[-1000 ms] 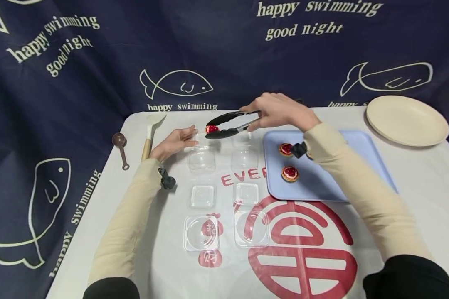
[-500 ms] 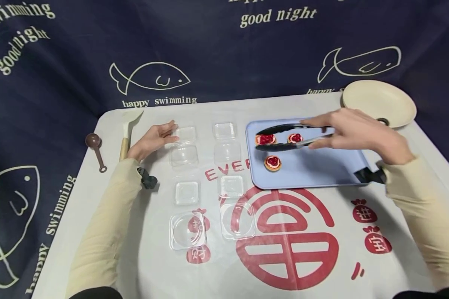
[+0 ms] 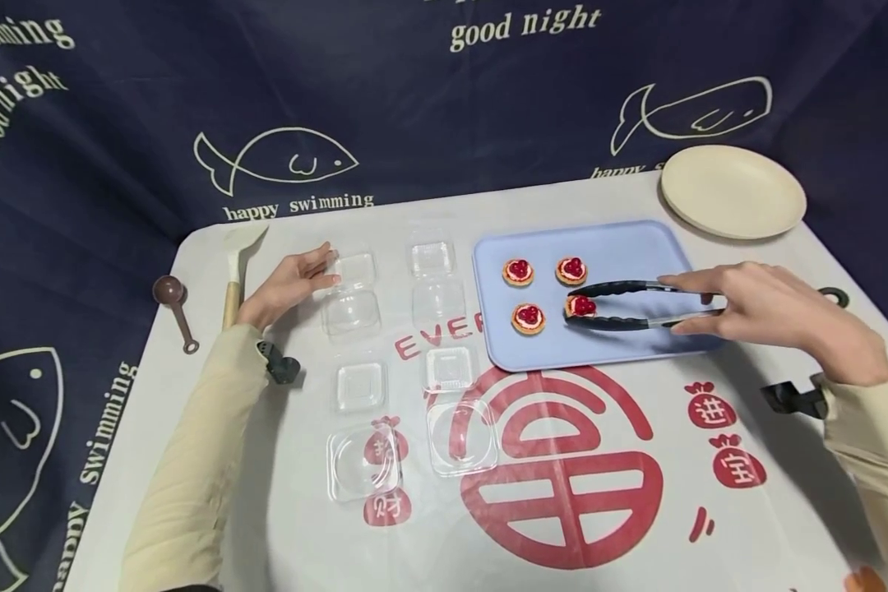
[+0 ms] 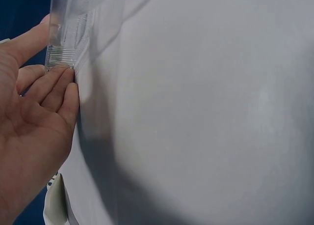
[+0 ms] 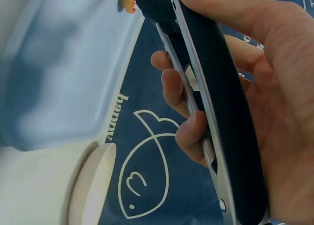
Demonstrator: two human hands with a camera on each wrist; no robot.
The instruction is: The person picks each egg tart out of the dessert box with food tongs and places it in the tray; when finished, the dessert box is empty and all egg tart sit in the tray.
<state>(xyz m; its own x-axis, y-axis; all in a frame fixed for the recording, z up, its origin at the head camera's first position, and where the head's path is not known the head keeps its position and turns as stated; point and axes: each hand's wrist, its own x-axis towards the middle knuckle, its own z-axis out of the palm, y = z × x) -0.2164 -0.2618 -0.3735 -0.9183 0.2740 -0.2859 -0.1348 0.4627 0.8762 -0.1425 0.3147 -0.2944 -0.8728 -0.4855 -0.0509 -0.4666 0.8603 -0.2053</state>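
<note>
My left hand (image 3: 289,286) holds the left end of a clear plastic container (image 3: 356,268) at the back left; in the left wrist view its fingertips meet the container's ribbed edge. My right hand (image 3: 762,304) grips black-and-silver tongs (image 3: 622,323). Between the tong tips, at the blue tray (image 3: 636,247), is a small red-topped tart (image 3: 581,307); whether the tips press it is too small to tell. Three similar tarts lie on the tray: a back-left tart (image 3: 518,272), a back-right tart (image 3: 571,270) and a front-left tart (image 3: 529,318).
Other open clear containers stand left of the tray, including a back one (image 3: 432,257) and a front one (image 3: 363,386). A cream plate (image 3: 733,193) lies at the back right. A brown scoop (image 3: 168,289) and a wooden-handled spatula (image 3: 233,298) lie at the left.
My right hand has carried the tart in the tongs from beside the left hand's container rightward to the tray. My left hand has stayed at the container. The head view has shifted.
</note>
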